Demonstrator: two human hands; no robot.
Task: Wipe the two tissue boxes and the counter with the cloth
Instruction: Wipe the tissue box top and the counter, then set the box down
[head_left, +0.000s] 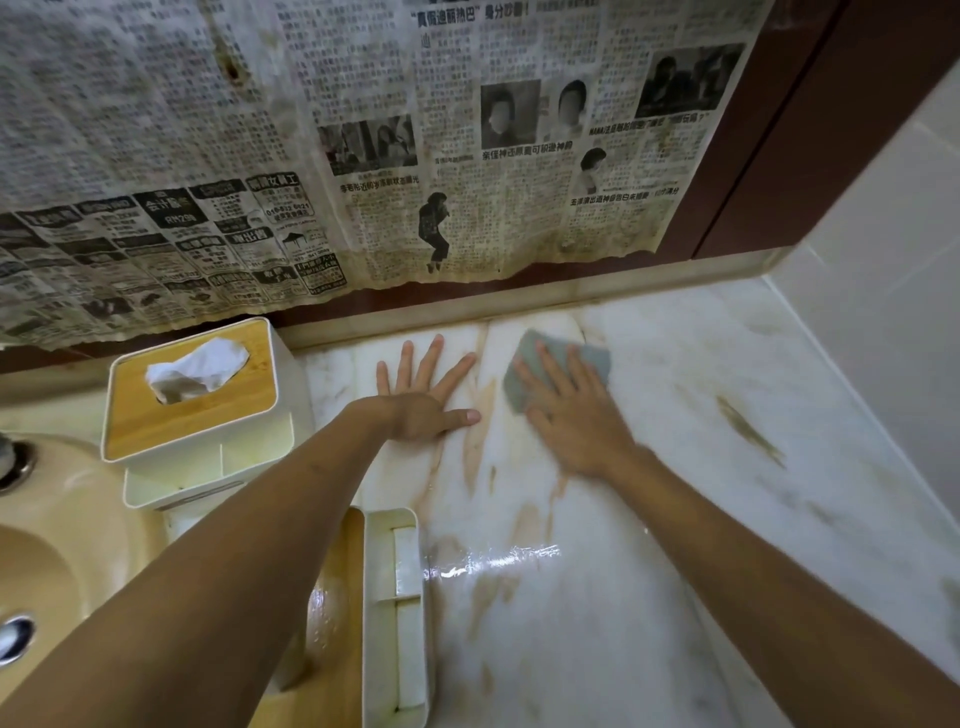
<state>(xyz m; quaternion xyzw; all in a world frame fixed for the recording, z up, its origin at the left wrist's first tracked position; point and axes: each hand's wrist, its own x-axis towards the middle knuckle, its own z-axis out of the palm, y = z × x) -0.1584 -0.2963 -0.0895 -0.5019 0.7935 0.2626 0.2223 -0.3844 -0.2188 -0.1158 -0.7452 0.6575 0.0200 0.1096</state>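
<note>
- Far to the left of my left fingers, a sink (62, 519) is sitting in the counter (675, 467).
- Just left of my left fingers, one tissue box (192, 415) is standing upright, with a tissue (197, 366) poking up through its wooden lid.
- A second tissue box (384, 649) is lying nearer me than those fingers, partly hidden under my left forearm.
- I am laying my left hand (426, 395) flat on the counter, with the fingers spread, released and gripping nothing.
- Just right of my left fingertips, the cloth (530, 348) is lying on the counter close to the back edge.
- I am pressing my right hand (576, 415) flat on the cloth, with the fingers straight, not curled round it.
- To the right of my right fingers, brown stains are streaking the counter; nearer me than both hands, a wet patch (493, 564) is shining.
- Beyond all my fingertips, newspaper (363, 156) is hanging on the wall.
</note>
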